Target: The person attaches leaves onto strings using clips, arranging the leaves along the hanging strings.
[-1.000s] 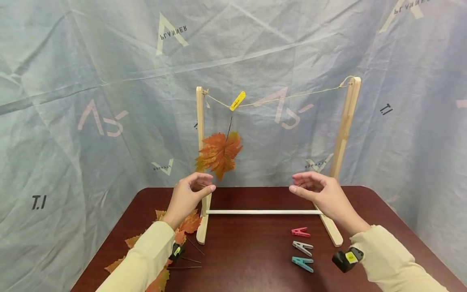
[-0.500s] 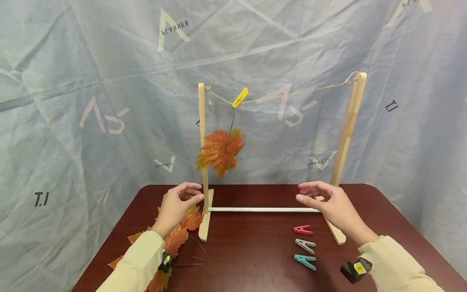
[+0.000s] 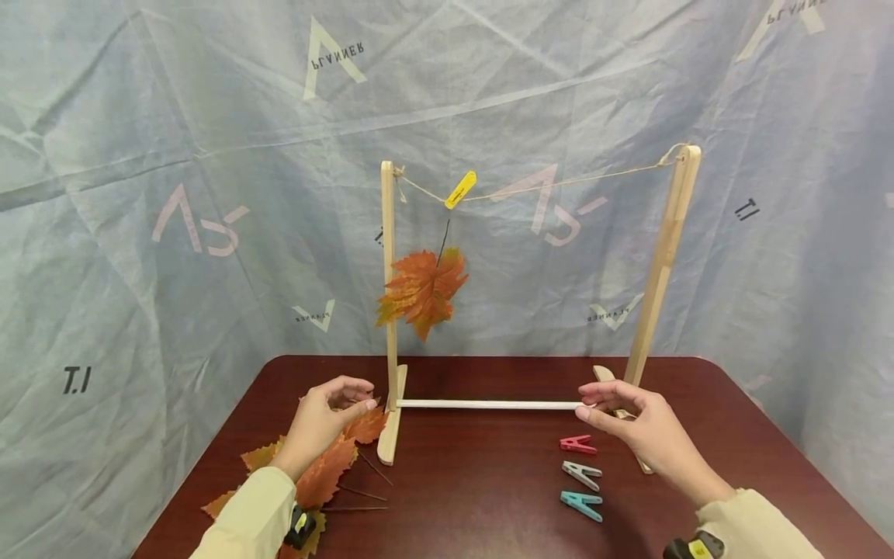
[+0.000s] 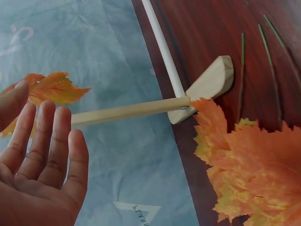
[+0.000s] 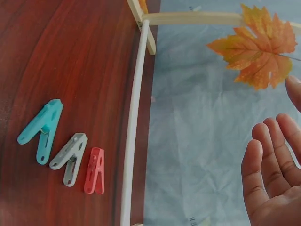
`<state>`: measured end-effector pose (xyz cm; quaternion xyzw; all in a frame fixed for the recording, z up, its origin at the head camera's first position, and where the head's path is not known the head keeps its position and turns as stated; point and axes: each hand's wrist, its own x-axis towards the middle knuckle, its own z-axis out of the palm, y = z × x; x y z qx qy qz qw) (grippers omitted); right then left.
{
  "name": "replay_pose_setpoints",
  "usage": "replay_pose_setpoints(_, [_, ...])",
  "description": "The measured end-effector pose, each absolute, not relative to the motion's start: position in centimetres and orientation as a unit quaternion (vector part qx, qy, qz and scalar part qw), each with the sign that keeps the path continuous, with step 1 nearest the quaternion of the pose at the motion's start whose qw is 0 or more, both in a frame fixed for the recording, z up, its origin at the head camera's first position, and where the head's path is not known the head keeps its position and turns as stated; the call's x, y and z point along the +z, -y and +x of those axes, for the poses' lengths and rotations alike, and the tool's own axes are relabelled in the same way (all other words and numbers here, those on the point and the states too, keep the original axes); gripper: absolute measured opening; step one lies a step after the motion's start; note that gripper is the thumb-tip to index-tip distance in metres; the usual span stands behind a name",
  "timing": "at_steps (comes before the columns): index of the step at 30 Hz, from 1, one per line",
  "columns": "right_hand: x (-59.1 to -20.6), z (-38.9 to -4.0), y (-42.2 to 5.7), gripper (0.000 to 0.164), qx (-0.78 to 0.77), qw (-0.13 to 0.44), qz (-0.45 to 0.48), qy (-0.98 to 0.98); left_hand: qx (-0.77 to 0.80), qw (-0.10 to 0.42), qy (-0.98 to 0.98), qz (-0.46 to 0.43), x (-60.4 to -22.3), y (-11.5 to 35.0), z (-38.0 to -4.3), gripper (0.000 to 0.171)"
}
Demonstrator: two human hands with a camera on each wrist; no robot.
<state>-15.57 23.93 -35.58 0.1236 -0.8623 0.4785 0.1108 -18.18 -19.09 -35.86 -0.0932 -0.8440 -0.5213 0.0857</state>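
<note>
My left hand (image 3: 323,419) hovers over the pile of orange artificial maple leaves (image 3: 328,470), fingers loosely bent and holding nothing. My right hand (image 3: 646,427), also holding nothing, is in front of the rack's right foot, above and right of the clothespins. A red clothespin (image 3: 577,444), a grey clothespin (image 3: 581,475) and a teal clothespin (image 3: 581,505) lie in a column on the table. From the string (image 3: 566,185) hangs one maple leaf (image 3: 424,291), its stem below a yellow clothespin (image 3: 461,190). In the left wrist view, leaf stems (image 4: 242,70) point away from the pile.
The wooden rack has a left post (image 3: 388,272), a right post (image 3: 663,268) and a white crossbar (image 3: 489,404) low between them. It stands on a dark red table (image 3: 475,489). A grey printed cloth (image 3: 209,155) hangs behind and at both sides.
Both hands have come down and slightly apart, the left toward the leaf pile, the right toward the clothespins. The hanging leaf and the clothespins stay where they were.
</note>
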Motion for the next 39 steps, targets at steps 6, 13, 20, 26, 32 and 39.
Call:
replay_pose_setpoints(6, [-36.9, -15.8, -24.2, 0.034, 0.504, 0.108, 0.130, 0.847, -0.515, 0.070, 0.849, -0.093, -36.8, 19.6, -18.1, 0.022])
replay_pose_setpoints(13, [-37.8, -15.7, -24.5, 0.034, 0.506, 0.088, 0.112, 0.851, -0.511, 0.046, 0.855, -0.083, -37.8, 19.9, -18.0, 0.022])
replay_pose_setpoints(20, [-38.9, -15.9, -24.8, 0.032, 0.497, 0.084, 0.114, 0.856, -0.506, 0.024, 0.857, -0.097, -39.1, 20.2, -17.7, 0.022])
replay_pose_setpoints(26, [-39.9, -15.9, -25.2, 0.032, 0.498, 0.069, 0.117, 0.857, -0.506, -0.005, 0.854, -0.122, -40.2, 20.2, -17.4, 0.026])
replay_pose_setpoints(32, [-40.9, -15.9, -25.7, 0.034, 0.516, 0.043, 0.124, 0.846, -0.498, -0.015, 0.857, -0.134, -41.3, 20.5, -17.4, 0.026])
replay_pose_setpoints(39, [-42.2, -15.8, -26.1, 0.034, 0.523, 0.035, 0.142, 0.840, -0.476, -0.031, 0.869, -0.130, -42.4, 20.9, -17.5, 0.025])
